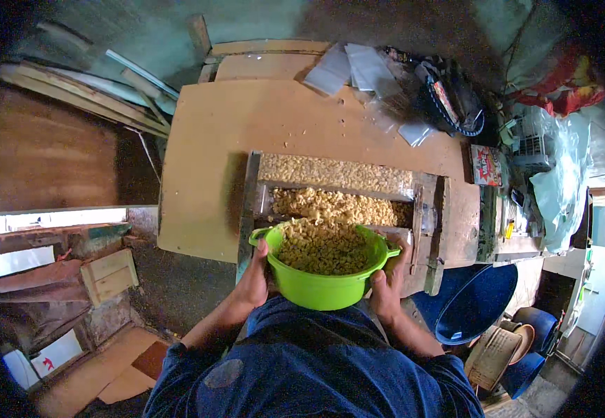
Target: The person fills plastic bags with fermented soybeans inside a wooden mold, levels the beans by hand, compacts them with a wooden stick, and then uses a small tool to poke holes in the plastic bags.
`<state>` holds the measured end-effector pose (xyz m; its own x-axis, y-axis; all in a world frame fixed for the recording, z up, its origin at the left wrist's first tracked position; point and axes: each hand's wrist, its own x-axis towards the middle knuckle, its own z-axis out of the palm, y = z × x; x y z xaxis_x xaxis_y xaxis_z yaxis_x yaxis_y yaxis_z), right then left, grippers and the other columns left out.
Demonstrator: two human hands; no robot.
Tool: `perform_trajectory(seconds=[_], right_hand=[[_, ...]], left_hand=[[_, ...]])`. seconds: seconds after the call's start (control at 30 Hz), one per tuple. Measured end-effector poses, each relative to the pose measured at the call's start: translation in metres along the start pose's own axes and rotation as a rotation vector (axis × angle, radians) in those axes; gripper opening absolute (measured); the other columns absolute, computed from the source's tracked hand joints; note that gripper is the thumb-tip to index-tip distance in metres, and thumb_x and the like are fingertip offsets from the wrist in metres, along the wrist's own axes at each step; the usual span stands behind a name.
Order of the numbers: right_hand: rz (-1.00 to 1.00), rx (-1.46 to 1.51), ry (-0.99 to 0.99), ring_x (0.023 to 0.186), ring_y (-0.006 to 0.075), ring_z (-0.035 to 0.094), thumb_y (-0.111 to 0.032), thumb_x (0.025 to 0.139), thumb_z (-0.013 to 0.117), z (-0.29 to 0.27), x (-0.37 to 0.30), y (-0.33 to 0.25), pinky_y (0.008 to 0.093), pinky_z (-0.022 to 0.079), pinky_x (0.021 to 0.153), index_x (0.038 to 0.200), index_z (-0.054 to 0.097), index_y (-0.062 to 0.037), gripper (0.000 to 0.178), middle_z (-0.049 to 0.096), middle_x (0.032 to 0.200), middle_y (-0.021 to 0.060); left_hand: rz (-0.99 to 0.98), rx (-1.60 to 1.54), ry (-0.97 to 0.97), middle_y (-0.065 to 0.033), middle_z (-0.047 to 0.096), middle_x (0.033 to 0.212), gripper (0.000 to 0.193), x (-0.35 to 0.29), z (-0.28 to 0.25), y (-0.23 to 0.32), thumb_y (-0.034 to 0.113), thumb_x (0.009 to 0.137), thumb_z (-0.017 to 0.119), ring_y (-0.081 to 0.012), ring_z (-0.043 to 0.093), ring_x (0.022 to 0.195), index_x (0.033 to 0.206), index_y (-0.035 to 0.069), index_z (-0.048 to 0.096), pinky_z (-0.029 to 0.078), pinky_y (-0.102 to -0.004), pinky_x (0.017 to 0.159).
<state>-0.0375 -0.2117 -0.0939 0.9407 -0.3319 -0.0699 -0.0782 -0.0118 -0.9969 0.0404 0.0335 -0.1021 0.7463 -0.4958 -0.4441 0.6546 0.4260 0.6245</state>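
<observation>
A lime-green plastic basin with two side handles (323, 295) is held close to my body, tilted away from me. My left hand (252, 277) grips its left side by the handle, and my right hand (389, 284) grips the right side. Inside lie pale yellow split beans or similar kernels (324, 252). They spill over the basin's far rim into a wooden trough (248, 202), where a loose heap of the same kernels (337, 205) lies. Behind that heap runs a flat, tightly packed strip of kernels (337, 171), seemingly under clear film.
The trough rests on a brown board table (205, 153) with stray kernels scattered on it. Clear plastic bags (365, 70) and a dark basket (455, 104) lie at the back. A small red box (486, 166) stands at right. Below it are a blue tub (480, 303) and woven baskets (494, 355).
</observation>
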Motion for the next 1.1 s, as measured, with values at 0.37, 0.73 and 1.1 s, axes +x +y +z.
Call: perform_trajectory(seconds=[0.37, 0.73, 1.1], right_hand=[[-0.047, 0.017, -0.069, 0.128, 0.0295, 0.040, -0.053, 0.084, 0.069, 0.048, 0.013, -0.018, 0.0454, 0.030, 0.111, 0.145, 0.021, 0.0008, 0.094, 0.040, 0.138, 0.0188], [-0.073, 0.086, -0.193, 0.137, 0.0325, 0.037, -0.049, 0.086, 0.069, 0.042, -0.012, 0.010, 0.0454, 0.026, 0.116, 0.145, 0.025, 0.0032, 0.091, 0.039, 0.143, 0.0202], [0.321, -0.020, -0.336, 0.123, 0.0233, 0.052, -0.029, 0.106, 0.050, 0.132, 0.014, -0.044, 0.0337, 0.040, 0.105, 0.139, 0.045, 0.0068, 0.050, 0.055, 0.134, 0.0155]], left_hand=[[0.065, -0.052, 0.055, -0.0115, 0.048, 0.149, 0.079, -0.009, -0.046, 0.015, 0.064, 0.098, 0.043, -0.0252, 0.050, 0.134, 0.151, 0.005, 0.036, 0.038, -0.0426, 0.114], [-0.138, -0.238, -0.012, -0.0133, 0.052, 0.145, 0.057, -0.045, -0.070, 0.028, 0.039, 0.094, 0.058, -0.0298, 0.052, 0.132, 0.143, 0.011, 0.048, 0.040, -0.0485, 0.112], [0.216, 0.369, 0.133, -0.0118, 0.052, 0.139, 0.077, -0.091, -0.087, 0.014, 0.005, 0.079, 0.066, -0.0238, 0.052, 0.126, 0.149, 0.003, 0.034, 0.044, -0.0419, 0.104]])
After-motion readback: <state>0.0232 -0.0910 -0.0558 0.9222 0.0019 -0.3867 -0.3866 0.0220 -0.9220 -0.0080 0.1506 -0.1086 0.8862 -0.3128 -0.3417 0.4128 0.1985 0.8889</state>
